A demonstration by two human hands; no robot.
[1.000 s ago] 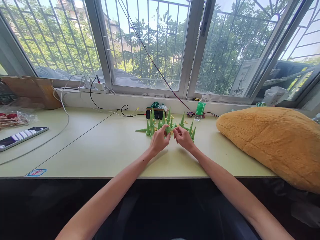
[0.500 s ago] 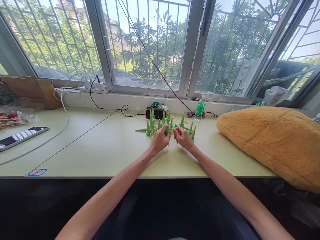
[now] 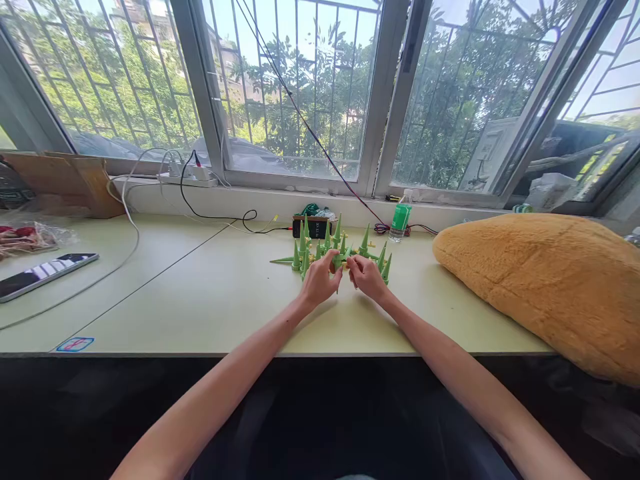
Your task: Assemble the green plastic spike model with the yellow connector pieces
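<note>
In front of me, over the middle of the table, my left hand [image 3: 319,279] is closed around a green plastic watering spike [image 3: 337,264], its thin tip pointing down below the fingers. Close to its right side, my right hand [image 3: 368,275] is pinched, thumb and fingers together; the small piece between them is too hidden to make out. Just behind both hands stand several more green watering spikes [image 3: 296,257], mostly upright with yellowish valve parts between them. One spike [image 3: 281,260] lies on its side at the left of the group, pointing left.
Behind the spikes a dark phone with a lit display [image 3: 319,229] leans upright. A bottle with a green label [image 3: 400,217] stands by the window. A large orange plush cushion [image 3: 540,287] covers the right side. On the left lie a smartphone [image 3: 47,275] and a white cable [image 3: 131,257].
Both hands stay in nearly the same place. The fingers of my right hand shift slightly beside the spike, and the spike in my left hand moves a little.
</note>
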